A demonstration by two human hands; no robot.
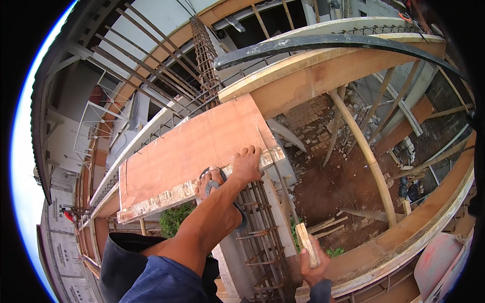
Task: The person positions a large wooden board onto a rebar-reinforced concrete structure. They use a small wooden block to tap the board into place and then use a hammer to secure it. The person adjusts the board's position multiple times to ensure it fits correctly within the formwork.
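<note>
Right grip (316, 271) wrapped round the handsaw (303, 236), left grip (246, 165) spread, bracing the plywood panel (194, 141): stroke evenly, keeping the left clear of the cut

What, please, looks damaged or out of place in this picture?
The near edge of the board, where the left hand rests, looks odd: rough and blotched with pale stains, unlike the smoother top. Also, rubble lies scattered on the ground below, which looks untidy.
</note>
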